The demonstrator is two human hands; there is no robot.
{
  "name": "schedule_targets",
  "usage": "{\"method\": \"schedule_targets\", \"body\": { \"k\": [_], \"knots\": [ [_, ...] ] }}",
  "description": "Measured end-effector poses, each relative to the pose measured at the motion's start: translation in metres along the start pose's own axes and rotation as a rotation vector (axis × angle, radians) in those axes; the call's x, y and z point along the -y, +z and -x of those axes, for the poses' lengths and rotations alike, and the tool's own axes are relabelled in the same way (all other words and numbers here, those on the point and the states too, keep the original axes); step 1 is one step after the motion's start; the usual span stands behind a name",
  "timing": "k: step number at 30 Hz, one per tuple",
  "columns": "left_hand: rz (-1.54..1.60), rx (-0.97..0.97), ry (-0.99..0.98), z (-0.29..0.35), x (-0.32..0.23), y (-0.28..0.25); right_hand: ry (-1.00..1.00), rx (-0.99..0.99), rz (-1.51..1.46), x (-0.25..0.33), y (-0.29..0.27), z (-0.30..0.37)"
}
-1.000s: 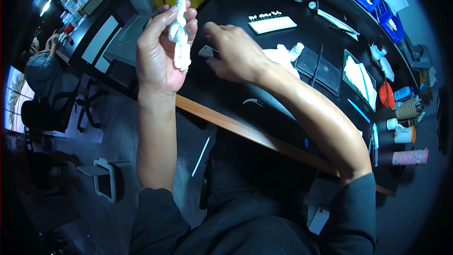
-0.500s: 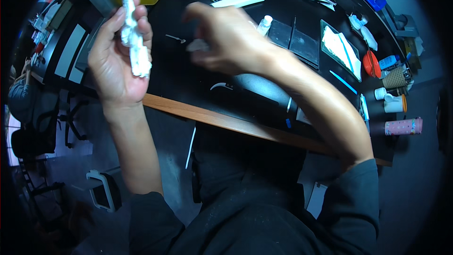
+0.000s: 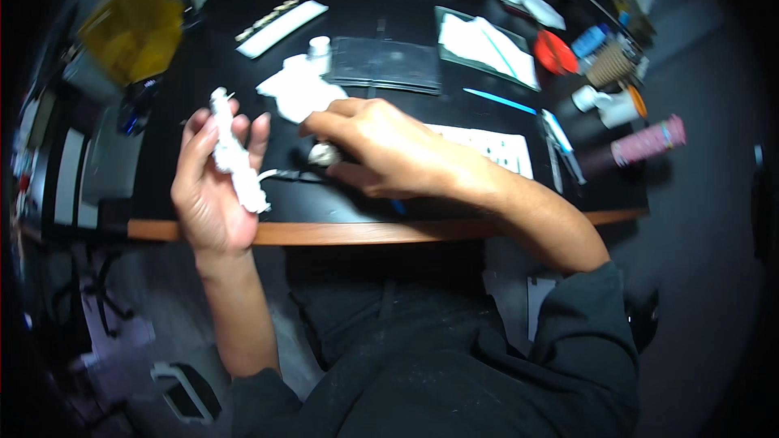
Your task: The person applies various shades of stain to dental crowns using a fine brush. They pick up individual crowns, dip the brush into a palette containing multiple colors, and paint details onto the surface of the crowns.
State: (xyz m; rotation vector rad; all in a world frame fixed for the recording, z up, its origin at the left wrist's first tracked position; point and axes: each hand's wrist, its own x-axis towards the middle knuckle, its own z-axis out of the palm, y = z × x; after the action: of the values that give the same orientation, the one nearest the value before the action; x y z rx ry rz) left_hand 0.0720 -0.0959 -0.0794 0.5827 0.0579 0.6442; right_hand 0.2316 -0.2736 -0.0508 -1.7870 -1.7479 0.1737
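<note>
My left hand (image 3: 213, 186) is raised over the table's front edge, palm up. A long, lumpy white bundle (image 3: 237, 164) lies along its palm, steadied by the partly curled fingers; a narrow tip pokes out at the top. My right hand (image 3: 381, 146) is low over the dark table, fingers bent. Between its thumb and fingertips shows a small whitish lump (image 3: 324, 154), too blurred to name. Just left of that lump lies a tool with a pale curved tip (image 3: 277, 174). A crumpled white tissue (image 3: 302, 91) sits beyond the right hand.
Beyond stand a small white bottle (image 3: 320, 53), a dark flat case (image 3: 386, 63) and a white strip with small tooth-like pieces (image 3: 280, 27). To the right are a marked white sheet (image 3: 507, 150), a red bowl (image 3: 555, 51) and a pink cylinder (image 3: 647, 141). Wooden trim (image 3: 341, 233) edges the table.
My view has turned toward the right. My right hand has swung down toward the table's near side with the whitish lump. The left hand, lower in view, still holds the white bundle.
</note>
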Motion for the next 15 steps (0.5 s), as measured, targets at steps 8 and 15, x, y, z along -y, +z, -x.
{"method": "schedule_targets", "body": {
  "k": [8, 15],
  "knots": [
    [0.050, 0.005, -0.012, 0.004, 0.011, -0.015, 0.467, -0.425, 0.341, -0.013, -0.100, 0.120],
    [0.091, -0.029, -0.019, 0.003, 0.026, -0.015, 1.011, -0.349, 0.467, -0.076, -0.155, 0.295]
  ]
}}
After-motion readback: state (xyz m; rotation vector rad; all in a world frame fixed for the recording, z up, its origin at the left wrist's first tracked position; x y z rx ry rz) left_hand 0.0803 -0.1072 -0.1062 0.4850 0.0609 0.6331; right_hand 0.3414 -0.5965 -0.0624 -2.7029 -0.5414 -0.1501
